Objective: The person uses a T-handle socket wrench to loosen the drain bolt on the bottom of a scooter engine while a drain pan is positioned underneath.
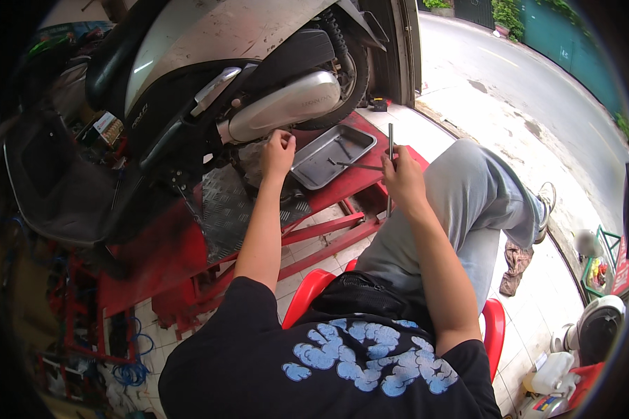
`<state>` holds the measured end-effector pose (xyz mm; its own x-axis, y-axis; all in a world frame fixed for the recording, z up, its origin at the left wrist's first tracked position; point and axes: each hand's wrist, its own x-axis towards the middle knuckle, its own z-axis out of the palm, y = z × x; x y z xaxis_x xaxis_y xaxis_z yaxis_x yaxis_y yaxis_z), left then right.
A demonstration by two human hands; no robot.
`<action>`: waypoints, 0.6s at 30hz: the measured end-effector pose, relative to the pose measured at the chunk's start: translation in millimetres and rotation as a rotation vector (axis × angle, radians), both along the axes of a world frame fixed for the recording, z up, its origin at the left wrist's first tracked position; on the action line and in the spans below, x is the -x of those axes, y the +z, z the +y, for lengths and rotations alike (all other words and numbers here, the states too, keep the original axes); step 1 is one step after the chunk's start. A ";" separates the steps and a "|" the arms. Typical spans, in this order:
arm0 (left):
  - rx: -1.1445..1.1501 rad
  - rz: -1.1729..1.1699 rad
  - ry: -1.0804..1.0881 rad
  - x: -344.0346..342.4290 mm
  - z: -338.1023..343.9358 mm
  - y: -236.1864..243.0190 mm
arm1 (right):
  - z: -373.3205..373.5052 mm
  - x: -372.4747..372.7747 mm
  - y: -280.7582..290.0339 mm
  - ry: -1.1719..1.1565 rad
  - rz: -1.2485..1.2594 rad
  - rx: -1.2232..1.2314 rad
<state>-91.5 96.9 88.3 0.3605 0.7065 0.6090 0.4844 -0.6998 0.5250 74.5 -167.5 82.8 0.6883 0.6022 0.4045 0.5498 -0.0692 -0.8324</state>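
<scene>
Left of the tray [314, 167], our left hand [278, 150] is curled in — whether it pinches anything, we cannot tell. Right of the tray, our right hand [402, 176] grips the T-handle wrench [391, 136], shaft toward the tray. We should keep that shaft straight when turning — slanting risks slipping.

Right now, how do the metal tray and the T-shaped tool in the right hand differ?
The tray is a broad, shallow rectangle; the T-shaped tool is made of thin bars. The tray rests on the red platform, while the tool is held in the right hand. Both look grey and metallic.
</scene>
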 end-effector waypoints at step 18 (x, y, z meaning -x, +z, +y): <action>-0.070 0.603 -0.216 -94.7 63.8 -128.2 | -4.0 1.5 4.4 -0.028 -0.001 0.028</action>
<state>3.2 160.7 -40.0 0.7837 0.5455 0.2971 0.5245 -0.8374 0.1542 73.0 -171.6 87.2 0.7048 0.5935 0.3885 0.5480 -0.1078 -0.8295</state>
